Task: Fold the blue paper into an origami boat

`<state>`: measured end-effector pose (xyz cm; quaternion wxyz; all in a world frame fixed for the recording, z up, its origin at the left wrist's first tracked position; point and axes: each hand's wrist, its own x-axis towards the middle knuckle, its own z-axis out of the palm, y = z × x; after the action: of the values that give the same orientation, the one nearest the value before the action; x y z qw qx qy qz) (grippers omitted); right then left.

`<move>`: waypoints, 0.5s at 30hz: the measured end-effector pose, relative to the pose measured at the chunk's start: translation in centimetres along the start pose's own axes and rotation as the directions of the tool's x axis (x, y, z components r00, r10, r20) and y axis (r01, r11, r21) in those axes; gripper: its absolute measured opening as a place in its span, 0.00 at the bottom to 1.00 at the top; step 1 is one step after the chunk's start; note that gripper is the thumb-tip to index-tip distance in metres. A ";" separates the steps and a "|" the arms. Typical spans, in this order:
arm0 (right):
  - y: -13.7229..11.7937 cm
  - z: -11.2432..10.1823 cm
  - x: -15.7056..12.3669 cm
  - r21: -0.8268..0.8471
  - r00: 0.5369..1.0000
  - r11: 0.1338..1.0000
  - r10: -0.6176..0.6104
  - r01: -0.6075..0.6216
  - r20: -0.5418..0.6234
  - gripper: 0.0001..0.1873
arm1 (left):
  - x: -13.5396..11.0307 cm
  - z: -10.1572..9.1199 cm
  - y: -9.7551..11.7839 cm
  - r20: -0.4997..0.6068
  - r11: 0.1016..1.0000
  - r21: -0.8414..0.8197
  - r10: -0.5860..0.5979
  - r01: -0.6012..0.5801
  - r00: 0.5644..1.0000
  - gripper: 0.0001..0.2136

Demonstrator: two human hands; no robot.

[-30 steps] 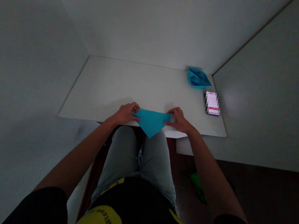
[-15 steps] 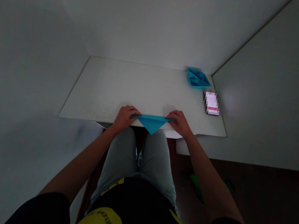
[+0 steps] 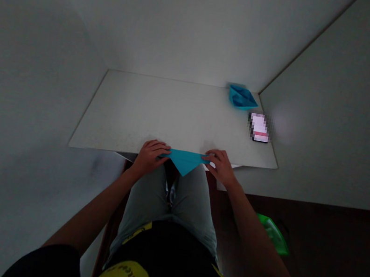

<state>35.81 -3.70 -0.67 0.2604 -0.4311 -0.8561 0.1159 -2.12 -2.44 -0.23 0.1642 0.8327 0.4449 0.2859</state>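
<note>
A blue paper folded into a downward-pointing triangle [image 3: 184,161] hangs over the near edge of the white table [image 3: 146,113]. My left hand [image 3: 149,155] pinches its left corner and my right hand [image 3: 220,165] pinches its right corner. The paper's tip points down toward my lap. A finished blue paper boat [image 3: 242,97] sits at the table's far right corner, well away from both hands.
A phone [image 3: 259,127] with a lit screen lies on the table's right side, near the wall. White walls close in the table on the left, back and right. A green object [image 3: 273,233] lies on the dark floor to my right.
Both hands have drawn the blue triangle toward me, from on the table to its near edge. The triangle looks flatter and smaller now. The view shifted slightly, showing more of the green object.
</note>
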 end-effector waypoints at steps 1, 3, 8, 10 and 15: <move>0.1 -0.1 0.4 0.052 1.000 0.999 0.009 -0.009 0.000 0.13 | 0.4 -0.1 0.0 0.000 0.999 -0.029 -0.044 0.044 0.999 0.07; 0.4 -0.3 1.5 0.155 0.997 0.986 0.071 -0.068 -0.009 0.14 | 1.5 -0.3 0.0 0.011 0.983 -0.116 -0.143 0.144 0.990 0.08; 1.1 0.3 5.0 0.396 0.903 0.844 0.424 -0.363 -0.075 0.20 | 5.5 -0.2 -0.2 -0.049 0.894 -0.310 -0.355 0.324 0.933 0.10; 1.3 0.9 6.2 0.455 0.858 0.790 0.503 -0.410 -0.100 0.21 | 6.6 0.3 -0.2 -0.066 0.879 -0.312 -0.400 0.362 0.914 0.08; 1.4 1.4 6.9 0.461 0.856 0.789 0.505 -0.407 -0.109 0.20 | 6.6 1.1 -0.2 -0.065 0.890 -0.298 -0.381 0.346 0.922 0.07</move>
<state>32.57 2.65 -0.06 0.4069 -0.5695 -0.6443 0.3081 1.35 3.21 0.95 0.3040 0.6838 0.5570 0.3602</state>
